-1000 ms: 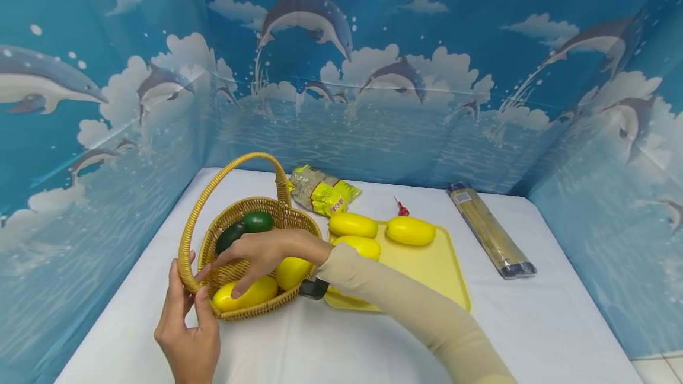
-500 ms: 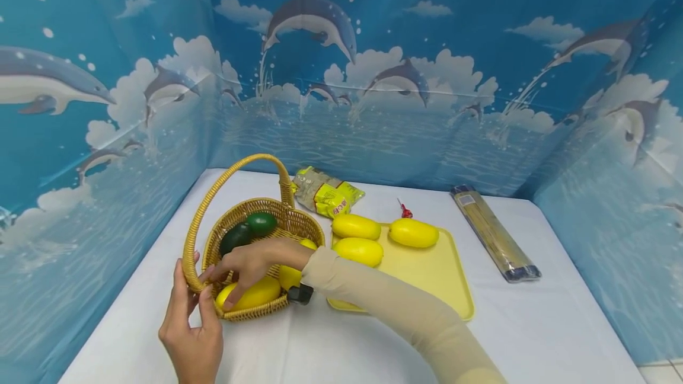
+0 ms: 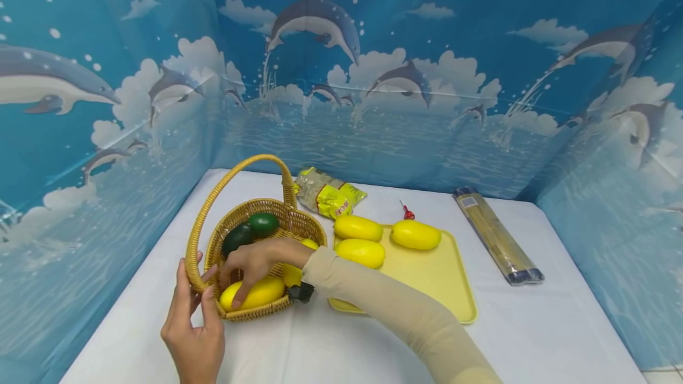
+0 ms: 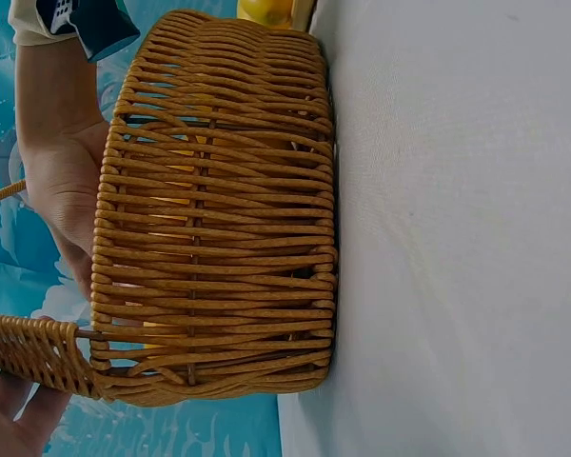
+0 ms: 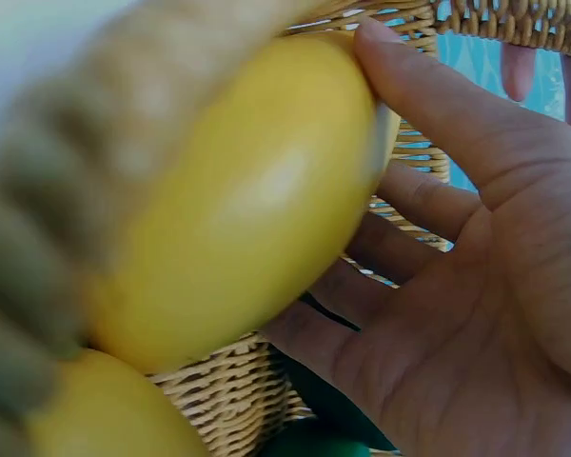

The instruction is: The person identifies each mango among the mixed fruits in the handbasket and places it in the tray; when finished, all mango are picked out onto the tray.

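Note:
A wicker basket (image 3: 267, 313) with a tall arched handle stands at the left of the table, holding yellow mangoes and two dark green avocados (image 3: 264, 224). My left hand (image 3: 194, 330) pinches the foot of the handle between thumb and fingers. Inside the basket, my right hand (image 3: 253, 262) grips the front yellow mango (image 3: 264, 294). The right wrist view has its thumb on one side of that mango (image 5: 257, 190), with the fingers curled along the other side, partly hidden. Another yellow mango (image 3: 291, 275) lies beside it, half covered by the wrist. Wicker wall (image 4: 214, 219) fills the left wrist view.
A yellow tray (image 3: 427, 277) to the right bears several yellow mangoes (image 3: 416, 234). Behind are a plastic food bag (image 3: 331, 193) and a red-wrapped lollipop (image 3: 408, 213). A long packet of thin sticks (image 3: 498, 236) lies at right. Dolphin-print curtains enclose the table.
My right fingers have dipped lower behind the front mango and bent round it, the thumb staying on its near side. My left hand keeps its hold on the handle. The head view has shifted slightly.

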`<state>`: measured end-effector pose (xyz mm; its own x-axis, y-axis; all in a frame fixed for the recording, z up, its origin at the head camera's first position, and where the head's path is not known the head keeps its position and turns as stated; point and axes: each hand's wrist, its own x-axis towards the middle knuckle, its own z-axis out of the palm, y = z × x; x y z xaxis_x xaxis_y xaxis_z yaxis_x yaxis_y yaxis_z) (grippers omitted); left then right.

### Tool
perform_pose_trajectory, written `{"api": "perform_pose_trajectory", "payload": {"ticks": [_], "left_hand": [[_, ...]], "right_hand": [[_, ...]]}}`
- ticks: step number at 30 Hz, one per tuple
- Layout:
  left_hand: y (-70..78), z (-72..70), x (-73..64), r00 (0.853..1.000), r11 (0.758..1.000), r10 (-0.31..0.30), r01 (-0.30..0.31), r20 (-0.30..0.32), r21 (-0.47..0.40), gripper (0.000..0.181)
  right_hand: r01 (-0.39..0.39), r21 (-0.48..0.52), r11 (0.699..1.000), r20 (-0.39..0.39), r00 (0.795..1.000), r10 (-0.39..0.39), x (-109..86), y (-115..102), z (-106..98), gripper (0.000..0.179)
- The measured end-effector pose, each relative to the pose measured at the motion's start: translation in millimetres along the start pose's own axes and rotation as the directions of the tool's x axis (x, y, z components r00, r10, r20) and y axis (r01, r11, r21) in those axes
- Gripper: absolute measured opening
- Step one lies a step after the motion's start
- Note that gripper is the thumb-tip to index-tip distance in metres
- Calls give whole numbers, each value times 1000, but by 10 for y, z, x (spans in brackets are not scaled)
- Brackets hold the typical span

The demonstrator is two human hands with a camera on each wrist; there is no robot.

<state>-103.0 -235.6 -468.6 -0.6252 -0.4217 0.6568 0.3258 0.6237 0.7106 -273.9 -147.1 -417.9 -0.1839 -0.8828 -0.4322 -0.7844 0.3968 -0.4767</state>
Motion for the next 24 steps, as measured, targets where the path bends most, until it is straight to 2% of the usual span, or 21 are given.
{"api": "perform_pose_trajectory", "payload": {"ticks": [6, 14, 24], "left_hand": [[-1, -6, -9, 1000, 1000, -24, 24, 18, 19, 83], [21, 1, 2, 1000, 1000, -6, 6, -4, 5, 84], [42, 18, 6, 999, 1000, -25, 25, -31, 15, 85]], "right_hand": [[31, 14, 999, -16, 999, -30, 13, 32, 36, 29], [65, 24, 998, -36, 997, -64, -5, 25, 39, 29], [157, 58, 986, -68, 986, -153, -45, 69, 8, 31]]}}
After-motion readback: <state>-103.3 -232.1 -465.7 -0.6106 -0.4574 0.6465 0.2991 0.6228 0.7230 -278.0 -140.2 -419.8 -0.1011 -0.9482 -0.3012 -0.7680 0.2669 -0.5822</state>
